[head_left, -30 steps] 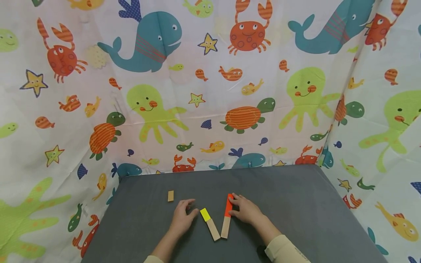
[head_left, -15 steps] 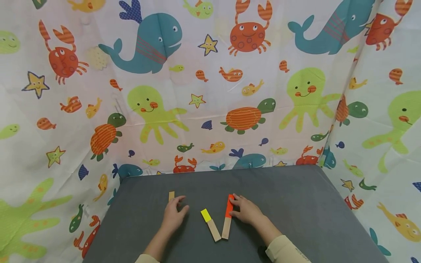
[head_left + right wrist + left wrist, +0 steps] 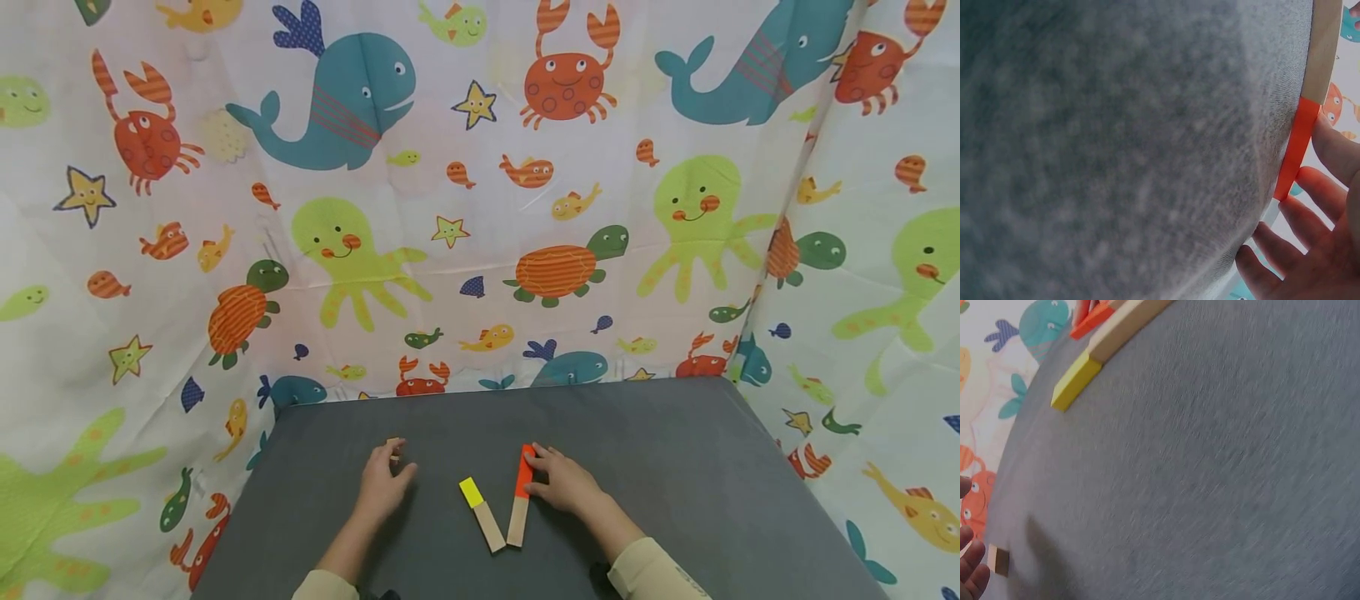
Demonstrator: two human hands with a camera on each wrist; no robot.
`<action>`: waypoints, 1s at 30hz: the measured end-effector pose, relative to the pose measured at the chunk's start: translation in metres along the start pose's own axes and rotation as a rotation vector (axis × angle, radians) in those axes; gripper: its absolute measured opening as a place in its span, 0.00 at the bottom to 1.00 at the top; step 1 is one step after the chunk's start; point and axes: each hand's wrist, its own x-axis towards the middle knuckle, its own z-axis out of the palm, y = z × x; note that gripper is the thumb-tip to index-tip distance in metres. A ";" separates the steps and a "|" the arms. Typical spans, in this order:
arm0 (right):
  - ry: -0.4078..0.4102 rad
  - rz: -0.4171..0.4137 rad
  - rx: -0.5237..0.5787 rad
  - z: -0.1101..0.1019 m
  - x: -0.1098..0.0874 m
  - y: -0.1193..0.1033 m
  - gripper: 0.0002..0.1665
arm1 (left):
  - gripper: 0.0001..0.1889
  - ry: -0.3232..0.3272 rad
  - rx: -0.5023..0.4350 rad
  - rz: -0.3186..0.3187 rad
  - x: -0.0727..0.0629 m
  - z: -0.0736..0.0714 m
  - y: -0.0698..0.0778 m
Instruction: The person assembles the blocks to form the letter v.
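Observation:
At the left, my left hand (image 3: 382, 483) reaches over a small wooden block (image 3: 999, 560), its fingers loosely bent. In the left wrist view the fingertips (image 3: 974, 556) are beside that block, and no grip on it shows. From the head, the hand hides most of the block. My right hand (image 3: 564, 479) rests thumb and fingertips against an orange block (image 3: 522, 475), which lies end to end with a plain wooden block (image 3: 517, 523). To their left, a yellow block (image 3: 472, 492) adjoins another wooden block (image 3: 490, 527). The two rows form a V, their near ends almost meeting.
A dark grey cloth (image 3: 637, 450) covers the table. White curtains (image 3: 480, 275) printed with sea animals rise behind it and along both sides.
My left hand has moved left and away from beside the yellow block to the small wooden block, now mostly covering it. My right hand stays at the orange block.

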 end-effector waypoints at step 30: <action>-0.001 0.000 0.005 0.001 0.000 0.001 0.36 | 0.40 -0.131 0.150 -0.108 0.036 -0.014 -0.024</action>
